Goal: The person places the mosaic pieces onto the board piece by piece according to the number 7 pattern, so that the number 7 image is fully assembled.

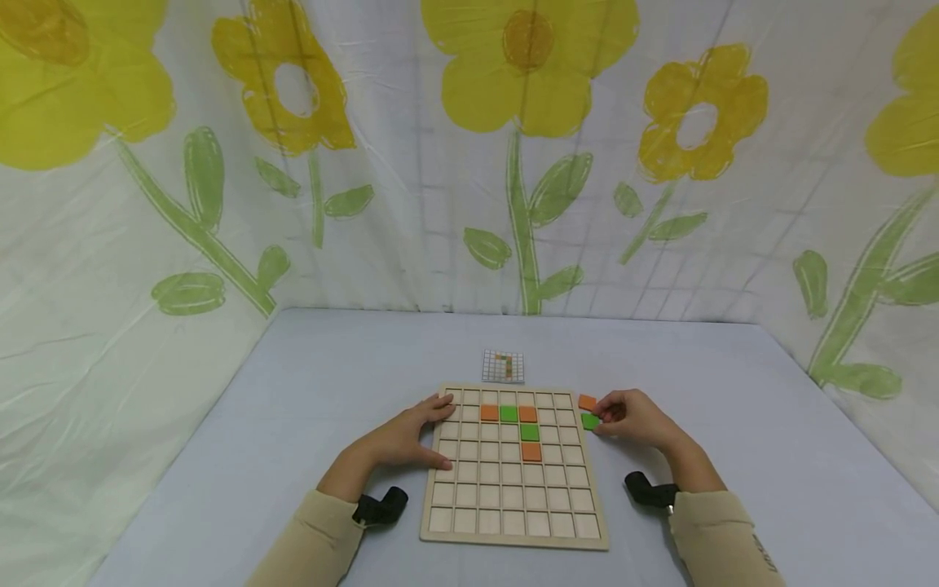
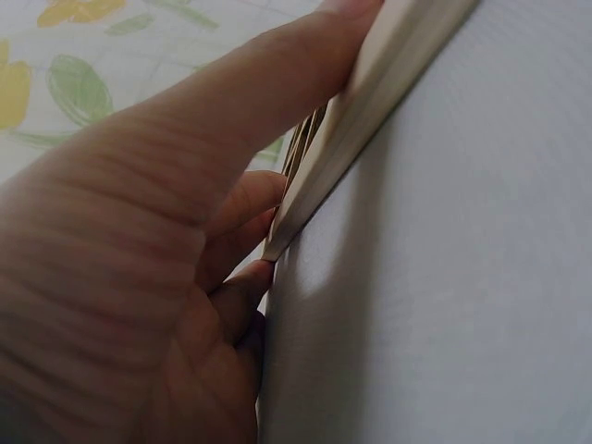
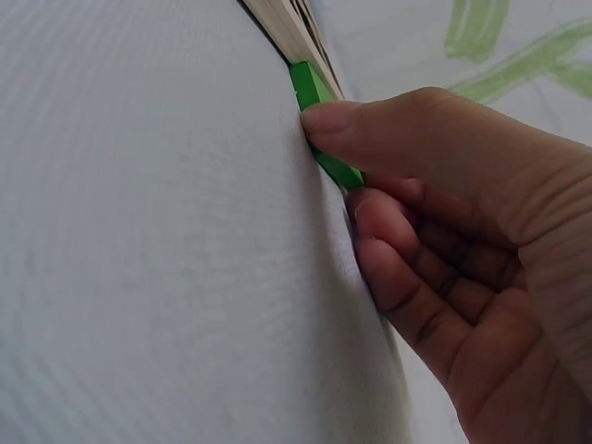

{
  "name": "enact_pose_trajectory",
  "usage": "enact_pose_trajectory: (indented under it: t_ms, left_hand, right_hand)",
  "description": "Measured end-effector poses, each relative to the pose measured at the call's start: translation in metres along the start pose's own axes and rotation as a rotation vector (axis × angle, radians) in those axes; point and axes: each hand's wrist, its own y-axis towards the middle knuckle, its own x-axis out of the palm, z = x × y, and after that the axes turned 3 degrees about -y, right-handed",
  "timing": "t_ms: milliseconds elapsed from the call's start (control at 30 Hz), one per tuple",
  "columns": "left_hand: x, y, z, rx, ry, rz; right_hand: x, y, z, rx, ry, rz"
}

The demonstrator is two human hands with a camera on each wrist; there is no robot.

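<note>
A wooden grid board (image 1: 513, 540) lies flat on the table. Orange and green square tiles fill some of its cells: an orange, a green (image 1: 509, 414) and an orange across the second row, then a green and an orange (image 1: 531, 452) downward. My left hand (image 1: 402, 434) rests on the board's left edge, thumb and fingers spread apart. Just off the right edge, my right hand (image 1: 635, 419) has thumb and curled fingers at a loose green tile (image 3: 314, 86), pinching it close to the tabletop. Beside that tile lies a loose orange tile (image 1: 587, 403), near my index finger.
Behind the board lies a small card (image 1: 503, 367) printed with a grid and coloured squares. The white table (image 1: 352, 350) meets a flowered curtain (image 1: 411, 244) at its back and sides. Each wrist wears a black camera mount (image 1: 381, 506).
</note>
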Motion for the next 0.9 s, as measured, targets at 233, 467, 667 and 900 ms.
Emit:
enact_pose_trajectory:
  t_ms: [233,467,667,900]
  left_hand:
    - [0.0,-0.001,0.001,-0.006,-0.009,0.003]
    - [0.0,-0.001,0.001,-0.001,-0.011,0.006]
    - [0.001,-0.001,0.001,0.011,-0.01,0.006]
    - [0.0,-0.001,0.001,0.006,-0.003,0.013]
  right_hand:
    - [-0.004,-0.002,-0.006,-0.011,-0.024,0.0]
    - [-0.007,-0.001,-0.014,-0.044,0.007,-0.017]
    - [-0.003,-0.002,-0.028,-0.065,0.028,-0.059]
    - [0.006,-0.006,-0.048,-0.117,0.051,-0.122]
